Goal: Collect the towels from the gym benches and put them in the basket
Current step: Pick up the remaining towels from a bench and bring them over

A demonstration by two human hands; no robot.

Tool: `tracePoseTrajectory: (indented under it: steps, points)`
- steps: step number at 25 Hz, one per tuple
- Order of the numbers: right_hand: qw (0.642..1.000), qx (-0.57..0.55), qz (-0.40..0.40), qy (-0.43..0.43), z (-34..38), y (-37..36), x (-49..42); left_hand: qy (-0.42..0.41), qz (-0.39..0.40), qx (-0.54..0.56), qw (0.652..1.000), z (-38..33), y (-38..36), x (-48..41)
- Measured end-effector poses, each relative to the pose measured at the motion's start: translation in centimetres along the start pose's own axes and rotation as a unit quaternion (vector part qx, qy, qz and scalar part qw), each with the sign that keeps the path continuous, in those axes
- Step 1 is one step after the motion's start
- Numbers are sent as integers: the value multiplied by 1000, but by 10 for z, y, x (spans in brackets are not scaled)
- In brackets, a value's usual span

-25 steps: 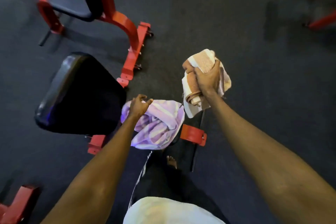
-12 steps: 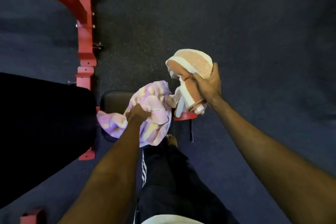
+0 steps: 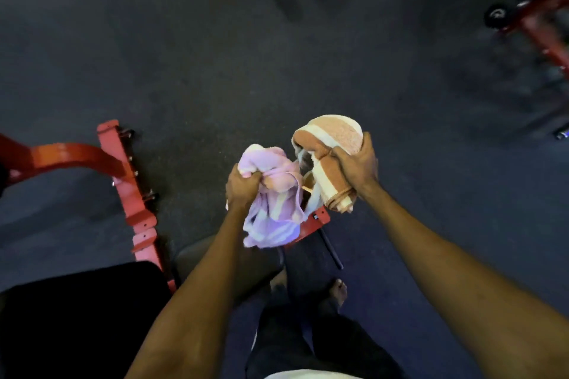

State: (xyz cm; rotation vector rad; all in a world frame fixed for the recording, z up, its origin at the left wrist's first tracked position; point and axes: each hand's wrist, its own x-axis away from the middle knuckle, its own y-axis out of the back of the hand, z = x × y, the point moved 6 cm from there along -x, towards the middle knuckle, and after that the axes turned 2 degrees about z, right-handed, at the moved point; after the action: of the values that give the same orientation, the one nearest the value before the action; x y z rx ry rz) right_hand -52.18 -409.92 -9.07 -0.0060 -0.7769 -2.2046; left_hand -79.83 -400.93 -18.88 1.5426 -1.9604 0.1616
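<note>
Currently left hand [image 3: 241, 188] grips bunched purple towel [image 3: 271, 209], right hand [image 3: 357, 164] grips folded orange striped towel [image 3: 331, 144]; towels nearly touching above dark floor [image 3: 215, 55].

Dim, overhead; brightest on orange towel [image 3: 338, 135] and purple towel [image 3: 274, 203]; soft shadows on floor [image 3: 200, 55]; motion-blurred red frame [image 3: 542, 21] top right; edges stretched.

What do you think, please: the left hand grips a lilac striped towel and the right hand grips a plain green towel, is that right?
Not quite: the head view shows the left hand does grip the lilac striped towel, but the right hand grips an orange towel with cream stripes, not a plain green one.
</note>
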Motion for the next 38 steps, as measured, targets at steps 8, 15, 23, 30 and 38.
tracePoseTrajectory:
  steps: [8,15,23,30,38]
  points:
    - [977,-118,-170,-49,-53,210,11,-147,91,-19,985,-196,-167,94]
    - [940,-171,-288,-63,-124,400,46,-237,220,48,945,-277,-336,235]
    - [873,-197,-433,-105,-228,581,136,-275,361,16,891,-288,-530,365]
    - [781,-203,-560,-187,-341,688,220,-296,464,-43,834,-265,-717,464]
    - [655,-194,-674,-280,-444,807,299,-272,634,-97,717,-227,-923,605]
